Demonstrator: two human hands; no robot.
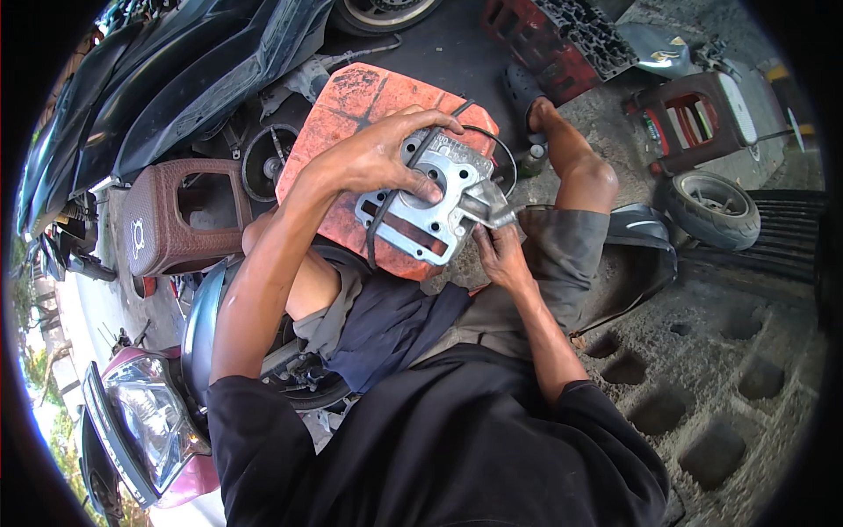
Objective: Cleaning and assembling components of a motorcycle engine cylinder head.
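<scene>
A silver metal engine part point(443, 220) with a flat, slotted face and several bolt holes is held above an orange plastic stool point(338, 105). My left hand point(378, 158) is closed on its upper left side, the thumb pressed over the rounded opening in the face. A black cable or strap point(386, 206) crosses the part and passes by the left fingers. At the lower right, my right hand point(502, 255) grips the part beside a jutting metal piece point(486, 206). Some right fingers are hidden behind it, and I cannot tell whether the jutting piece is separate.
Brown stools stand at the left point(189, 211) and far right point(694, 123). A loose wheel point(716, 211) lies at the right, near a slatted grate point(773, 233). A red crate point(558, 48) is at the back. Motorbike panels point(184, 97) and a pink-framed headlight point(154, 422) flank the left.
</scene>
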